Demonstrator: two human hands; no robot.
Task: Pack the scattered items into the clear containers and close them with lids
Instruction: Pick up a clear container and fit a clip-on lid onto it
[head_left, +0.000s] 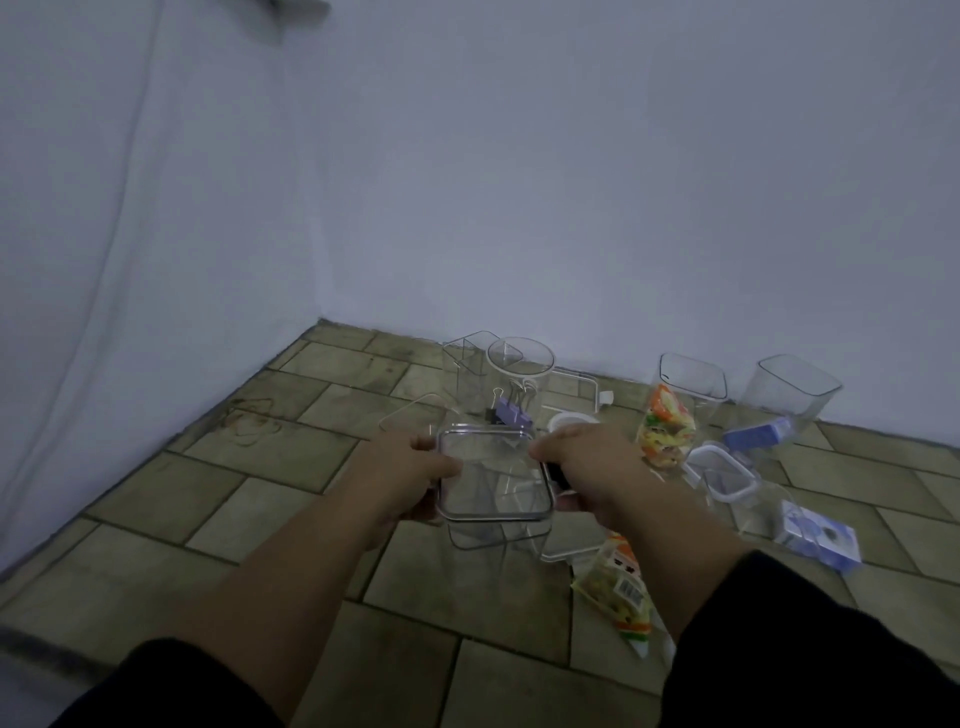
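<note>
1. just above the middle of the grey-green tiled floor (291, 452): a clear square plastic container (478, 535), with a clear grey-rimmed square lid (493, 478) lying on its mouth, held up between both hands.
2. left hand (415, 470) at 9 o'clock of the lid: thumb over the rim, fingers curled round the side wall.
3. right hand (582, 462) at 3 o'clock: fingers curled round the opposite edge. a small dark object (556, 475) sits under them at the rim; cannot tell whether it is a latch or a clip.
4. cannot tell whether the lid is seated or only resting.
5. handling (judgement): thin hard plastic, so light and stiff. the smooth walls are likely slippery, and it is apt to crack if dropped on tile. the best hold is on opposite edges at the rim, where the lid stiffens the box. press evenly at the corners to close it.
6. at 12 o'clock: a round clear plastic jar (519, 374) with lilac binder clips (511, 413) inside.
7. at 2 o'clock: a clear square tub (691, 379) holding an orange-and-yellow snack packet (667, 431).
8. at 5 o'clock: a second crinkly snack packet (618, 587) lies flat on the floor, unpacked. it looks soft and light; take it by the middle.
9. at 3 o'clock: a loose white-rimmed clear lid (719, 473). at 4 o'clock: a lilac cardboard box (821, 535), also unpacked.
</note>
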